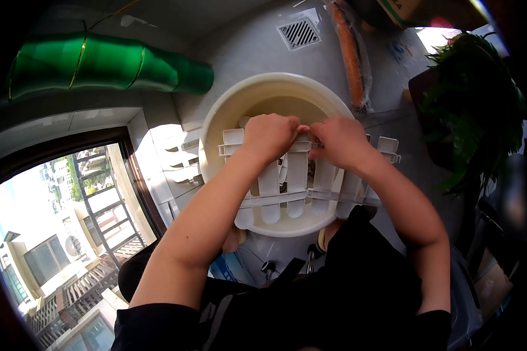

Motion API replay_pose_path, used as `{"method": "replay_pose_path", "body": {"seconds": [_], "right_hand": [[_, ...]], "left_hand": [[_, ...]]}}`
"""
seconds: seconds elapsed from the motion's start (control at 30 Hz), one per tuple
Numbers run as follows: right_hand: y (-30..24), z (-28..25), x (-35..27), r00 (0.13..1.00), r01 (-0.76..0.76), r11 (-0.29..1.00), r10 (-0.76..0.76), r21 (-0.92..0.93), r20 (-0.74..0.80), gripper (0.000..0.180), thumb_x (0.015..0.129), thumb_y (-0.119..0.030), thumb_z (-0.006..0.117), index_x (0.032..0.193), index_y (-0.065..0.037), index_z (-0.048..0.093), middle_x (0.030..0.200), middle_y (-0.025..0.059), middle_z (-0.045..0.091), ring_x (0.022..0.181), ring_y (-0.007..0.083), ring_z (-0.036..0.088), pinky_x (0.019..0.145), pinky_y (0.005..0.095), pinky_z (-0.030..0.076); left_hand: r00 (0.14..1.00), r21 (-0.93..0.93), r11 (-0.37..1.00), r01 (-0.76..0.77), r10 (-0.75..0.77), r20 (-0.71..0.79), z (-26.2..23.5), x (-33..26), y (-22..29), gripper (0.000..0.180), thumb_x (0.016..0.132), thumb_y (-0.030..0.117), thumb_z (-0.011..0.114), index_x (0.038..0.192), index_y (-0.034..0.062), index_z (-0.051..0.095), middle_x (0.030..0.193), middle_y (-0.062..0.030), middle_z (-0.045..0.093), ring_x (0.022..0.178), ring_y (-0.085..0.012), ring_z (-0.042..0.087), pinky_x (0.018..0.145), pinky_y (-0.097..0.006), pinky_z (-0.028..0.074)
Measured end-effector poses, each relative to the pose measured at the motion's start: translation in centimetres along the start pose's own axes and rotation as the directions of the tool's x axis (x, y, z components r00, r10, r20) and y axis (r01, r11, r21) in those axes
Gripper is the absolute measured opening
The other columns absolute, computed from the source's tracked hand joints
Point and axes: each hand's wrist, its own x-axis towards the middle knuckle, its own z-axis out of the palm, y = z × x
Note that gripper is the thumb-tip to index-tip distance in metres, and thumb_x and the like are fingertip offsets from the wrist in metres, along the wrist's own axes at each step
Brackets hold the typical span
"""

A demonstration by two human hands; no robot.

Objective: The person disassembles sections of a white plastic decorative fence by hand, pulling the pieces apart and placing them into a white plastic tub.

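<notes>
A white plastic slatted panel [269, 193], like a small picket fence, lies across a round cream basin [281, 96]. Its rounded slats point toward me, and two crosswise rails join them. My left hand [272, 136] is closed at the far rail, left of the middle, its fingertips turned inward. Close beside it, my right hand [341, 141] pinches at the same rail. The hands hide the part of the rail between them. Slat ends show past both hands. Some small dark and white bits are visible in the basin through the gaps.
More white slatted pieces [180, 155] lie left of the basin. Beyond are a shiny green tube [111, 64], a floor drain [299, 34] and a long orange item in clear plastic [349, 55]. A leafy plant [474, 99] stands right; a window [52, 222] is left.
</notes>
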Motion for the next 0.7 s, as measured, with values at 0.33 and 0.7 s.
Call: {"method": "replay_pose_path", "body": {"seconds": [0.33, 0.7], "right_hand": [[-1.2, 1.5, 0.2, 0.999, 0.032, 0.987, -0.034, -0.157, -0.006, 0.024, 0.069, -0.029, 0.071, 0.082, -0.009, 0.068, 0.075, 0.0102, 0.065, 0.073, 0.0262, 0.065, 0.062, 0.0372, 0.05], [-1.1, 1.9, 0.8, 0.997, -0.016, 0.984, 0.03, -0.177, 0.077, 0.025, 0.069, -0.03, 0.071, 0.084, -0.01, 0.067, 0.075, 0.0093, 0.066, 0.075, 0.0254, 0.065, 0.063, 0.0367, 0.051]], "left_hand": [[0.965, -0.077, 0.995, 0.066, -0.044, 0.26, 1.1, 1.1, -1.1, 0.034, 0.088, 0.046, 0.043, 0.091, 0.021, 0.067, 0.083, -0.0069, 0.066, 0.082, -0.0285, 0.061, 0.068, -0.041, 0.048], [0.926, 0.072, 0.995, 0.072, -0.094, 0.365, 0.8, 1.6, -0.3, 0.038, 0.087, 0.049, 0.043, 0.09, 0.0201, 0.068, 0.084, -0.0057, 0.066, 0.085, -0.0259, 0.062, 0.071, -0.04, 0.048]]}}
